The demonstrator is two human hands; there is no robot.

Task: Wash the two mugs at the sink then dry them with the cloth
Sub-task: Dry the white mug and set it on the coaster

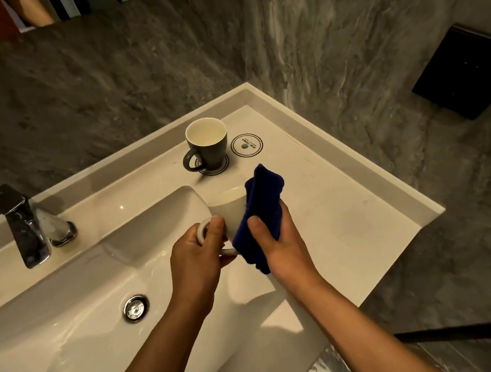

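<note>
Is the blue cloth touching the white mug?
Touching. The head view shows the blue cloth pressed against the white mug by the right hand.

Two bare forearms are seen entering from the bottom edge, ending in the left hand (194, 264) and the right hand (280, 245). No sleeves, gloves, rings, watch or bracelets are worn on the parts shown. Short, unpainted nails are seen on both thumbs. The elbows are cut off by the frame.

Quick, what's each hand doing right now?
Left hand: closed on the handle of the white ceramic mug.
Right hand: closed on the dark blue cloth, pressing it against that mug.
</note>
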